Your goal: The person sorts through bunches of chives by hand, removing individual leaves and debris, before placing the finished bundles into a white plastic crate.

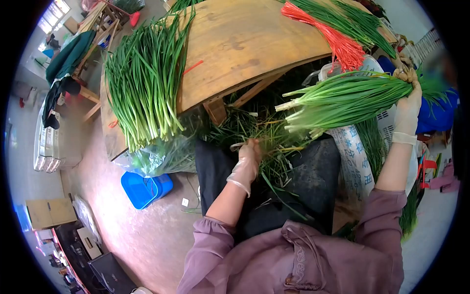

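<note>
head view: the right hand [409, 105], in a thin clear glove, is closed around a bunch of scallions [342, 100] at the right of the scene. it grips the bunch toward its leafy end, held up off the lap and lying nearly level. the pale root ends point left and hang just in front of the near edge of the wooden table [245, 39].

the left hand [247, 164], also gloved, is down on the lap with its fingers curled into a heap of loose green trimmings [274, 142] on a dark apron [303, 181]. i cannot tell whether the fingers have closed on any of it.

on the left part of the table lies a large loose pile of scallions [142, 83], its root ends hanging over the near edge. a single red tie [194, 67] lies on the bare wood just right of that pile. at the far right of the table is a bundle of red ties [338, 39], with more scallion leaves [352, 19] beside it.

below the table's left corner a clear plastic bag of greens [161, 154] sits against a blue bin [144, 188] on the floor. a white printed sack [352, 161] stands to the right of the lap, under the held bunch.
</note>
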The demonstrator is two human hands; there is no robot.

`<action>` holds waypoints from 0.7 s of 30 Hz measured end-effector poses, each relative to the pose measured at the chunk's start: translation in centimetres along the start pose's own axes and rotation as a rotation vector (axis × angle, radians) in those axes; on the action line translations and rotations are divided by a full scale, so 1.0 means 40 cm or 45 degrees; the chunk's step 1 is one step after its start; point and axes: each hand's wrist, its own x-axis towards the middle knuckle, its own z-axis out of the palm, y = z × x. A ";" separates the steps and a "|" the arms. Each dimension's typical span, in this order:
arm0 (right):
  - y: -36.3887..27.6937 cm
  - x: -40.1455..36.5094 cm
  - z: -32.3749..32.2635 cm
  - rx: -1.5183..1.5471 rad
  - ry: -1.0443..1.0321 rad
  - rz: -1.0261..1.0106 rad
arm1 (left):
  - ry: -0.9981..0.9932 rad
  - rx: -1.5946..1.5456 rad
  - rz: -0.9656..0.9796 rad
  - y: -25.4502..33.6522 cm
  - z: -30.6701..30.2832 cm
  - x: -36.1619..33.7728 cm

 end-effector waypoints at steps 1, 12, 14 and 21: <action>0.008 -0.006 0.017 -0.042 0.109 -0.022 | -0.067 0.246 0.060 0.041 0.045 -0.086; 0.076 -0.068 0.056 -0.293 0.264 -0.073 | -0.581 0.207 0.149 0.052 0.118 -0.092; 0.081 -0.068 0.035 -0.172 -0.032 0.032 | -0.623 0.162 0.104 0.065 0.127 -0.125; 0.089 -0.086 0.057 -0.137 0.071 0.036 | -0.678 0.122 0.078 0.089 0.156 -0.203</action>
